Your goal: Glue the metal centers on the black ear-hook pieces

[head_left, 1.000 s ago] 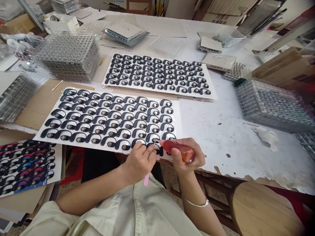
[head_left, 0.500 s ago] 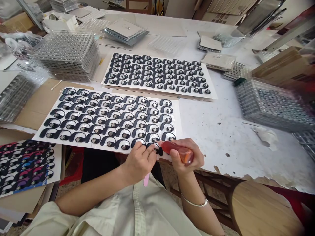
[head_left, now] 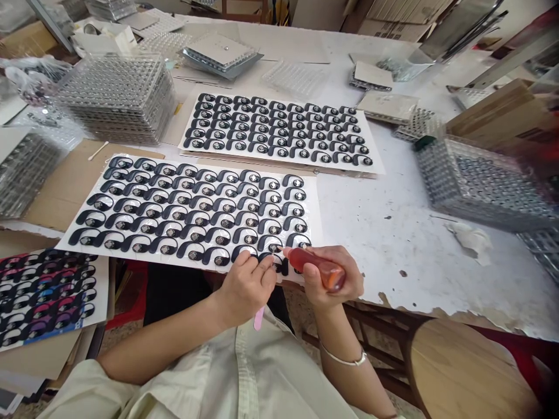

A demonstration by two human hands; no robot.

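Observation:
My right hand (head_left: 327,278) grips a red translucent squeeze bottle (head_left: 317,269), its thin nozzle tip almost touching the black ear-hook pieces at the near edge of the white sheet (head_left: 311,209). My left hand (head_left: 248,286) rests on that sheet over the nearest pieces, its fingertips close to the nozzle. A pink stick (head_left: 259,318) pokes out below my left hand, apparently held in it. The sheet carries rows of black ear-hook pieces (head_left: 196,224) with round silver centres. My hands hide a few of them.
A second sheet of black pieces (head_left: 279,131) lies farther up the table, and a multicoloured sheet (head_left: 43,297) sits at lower left. Stacks of clear blister trays (head_left: 117,99) (head_left: 480,186) stand on both sides. The white table's front edge (head_left: 437,311) is chipped, with a wooden stool (head_left: 463,372) below.
The whole scene has shifted slightly up in view. My hands and the bottle stay in nearly the same place on the sheet.

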